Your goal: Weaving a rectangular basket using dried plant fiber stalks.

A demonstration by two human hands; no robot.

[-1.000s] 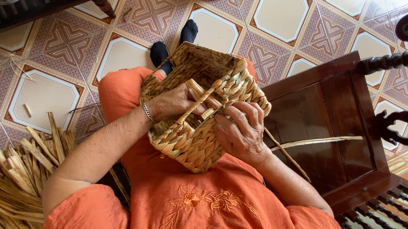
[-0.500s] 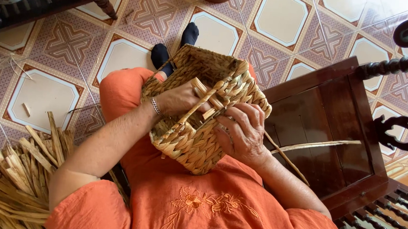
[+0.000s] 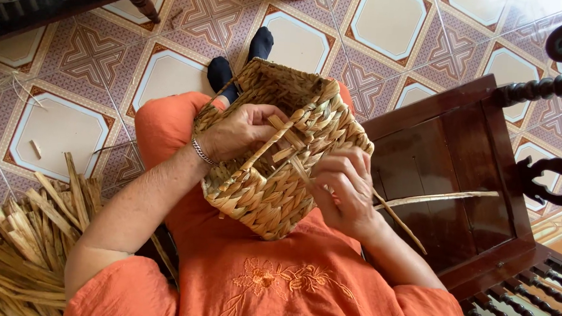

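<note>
Patterned floor tiles (image 3: 63, 127) in pink and cream fill the background, with dark carved wooden furniture (image 3: 454, 171) off to the right; the person sits in orange clothes with the woven basket (image 3: 273, 171) resting on the lap, tipped on its side against the thighs. Going by how it looks, the basket body is mostly woven already, walls and base are tight plaits; what's left seems to be the loose strand ends (image 3: 282, 138) sticking up near the rim, not yet tucked in. Left hand (image 3: 236, 131) grips the basket's upper edge, fingers curled over it and thumb pressing a strand; right hand (image 3: 342, 189) has its fingertips pinching a thin strand (image 3: 396, 217) that runs out past the wrist, other fingers loosely bent. Pile of dried reed strips (image 3: 20, 244) lies at the floor's lower left corner. No packages, labels or signs anywhere that I can spot.
</note>
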